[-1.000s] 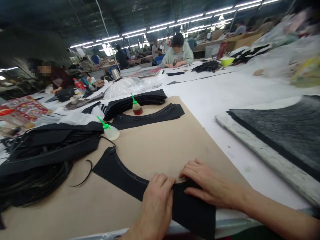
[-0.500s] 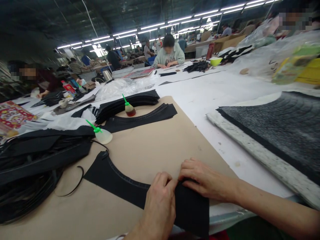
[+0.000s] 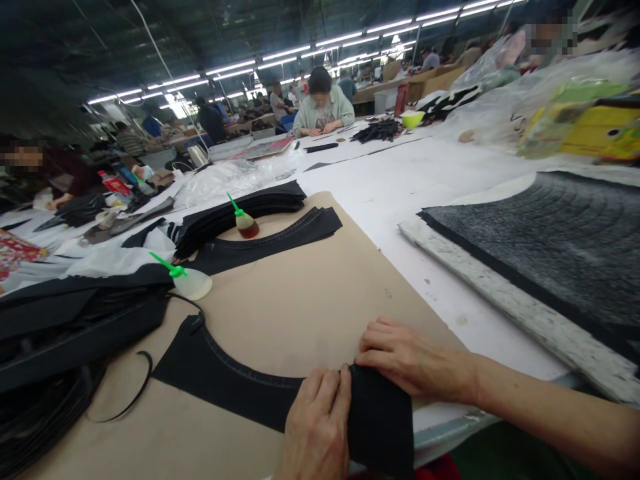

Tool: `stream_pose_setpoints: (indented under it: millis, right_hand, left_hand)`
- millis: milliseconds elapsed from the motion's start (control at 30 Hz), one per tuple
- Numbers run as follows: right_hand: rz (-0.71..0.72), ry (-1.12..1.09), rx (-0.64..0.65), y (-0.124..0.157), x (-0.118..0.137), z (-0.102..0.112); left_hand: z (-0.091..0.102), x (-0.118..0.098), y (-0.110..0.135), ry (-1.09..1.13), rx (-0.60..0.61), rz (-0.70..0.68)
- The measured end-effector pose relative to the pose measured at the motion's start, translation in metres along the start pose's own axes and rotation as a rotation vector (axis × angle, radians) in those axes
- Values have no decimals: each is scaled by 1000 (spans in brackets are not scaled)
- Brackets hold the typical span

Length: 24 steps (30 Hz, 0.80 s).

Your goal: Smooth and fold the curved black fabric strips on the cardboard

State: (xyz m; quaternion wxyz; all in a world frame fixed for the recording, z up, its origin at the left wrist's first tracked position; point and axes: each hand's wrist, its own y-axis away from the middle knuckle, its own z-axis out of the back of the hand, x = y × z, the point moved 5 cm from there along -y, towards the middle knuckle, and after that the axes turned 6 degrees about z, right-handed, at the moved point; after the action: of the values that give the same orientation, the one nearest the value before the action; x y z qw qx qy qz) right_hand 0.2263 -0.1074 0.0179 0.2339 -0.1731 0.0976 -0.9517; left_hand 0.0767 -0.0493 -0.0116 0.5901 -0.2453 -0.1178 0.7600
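Note:
A curved black panel (image 3: 225,380), perhaps leather or a similar sheet, lies on brown paper board (image 3: 300,300) in front of me. A narrow trim runs along its concave edge, its loose end curling off at the left tip. My left hand (image 3: 320,420) presses on the panel, fingers held together at the curved edge. Just beside it, my right hand (image 3: 410,357) has its fingers curled over the same edge, pinching near the panel's right end. The hands nearly touch, and what lies under the right fingertips is hidden. A loose thin black strip (image 3: 143,380) curls at left.
Two squeeze bottles with green nozzles, one pale (image 3: 193,283) and one with amber liquid (image 3: 247,225), stand beyond. Stacked black panels (image 3: 245,207) lie behind; a black pile (image 3: 75,320) fills the left. At right, a speckled board (image 3: 480,293) bears dark sheet (image 3: 545,233). A co-worker (image 3: 323,110) sits opposite.
The view has turned slightly right, so the table's things sit further left. My left hand has drawn back a little, its fingers straighter on the panel. My right hand stays at the edge.

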Motion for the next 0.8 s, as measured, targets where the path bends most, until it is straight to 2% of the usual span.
stream_pose_setpoints:
  millis: [300,533,700,800]
  right_hand:
    - [19,24,53,5,2,1]
    - [33,49,46,12,-1,1]
    - [34,66,13,16,-5,2]
    - [7,51,0,17,-5,4]
  left_hand:
    - [7,-1,-11,58,131,-14]
    - [-9,-2,1,5,86,47]
    - [-8,0,1,-58,85,5]
    - [-6,0,-2,-52,102,-74]
